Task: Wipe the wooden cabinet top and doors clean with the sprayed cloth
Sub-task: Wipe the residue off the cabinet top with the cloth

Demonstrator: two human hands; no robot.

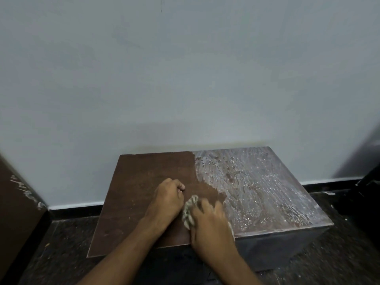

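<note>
A low wooden cabinet (131, 202) stands against the wall. The left half of its top is dark brown and matte; the right half (267, 192) is wet, with greyish streaks and droplets. My right hand (211, 225) presses a crumpled striped cloth (190, 210) onto the top near the middle front, at the edge of the wet area, and looks motion-blurred. My left hand (168, 198) rests on the dry half just left of the cloth, its fingers curled into a fist with nothing in it. The cabinet doors are not visible from this angle.
A pale wall (185, 79) rises right behind the cabinet. Dark speckled floor (61, 254) surrounds it. A brown scratched panel (16, 202) stands at the left edge, and a dark object (366, 192) sits at the far right.
</note>
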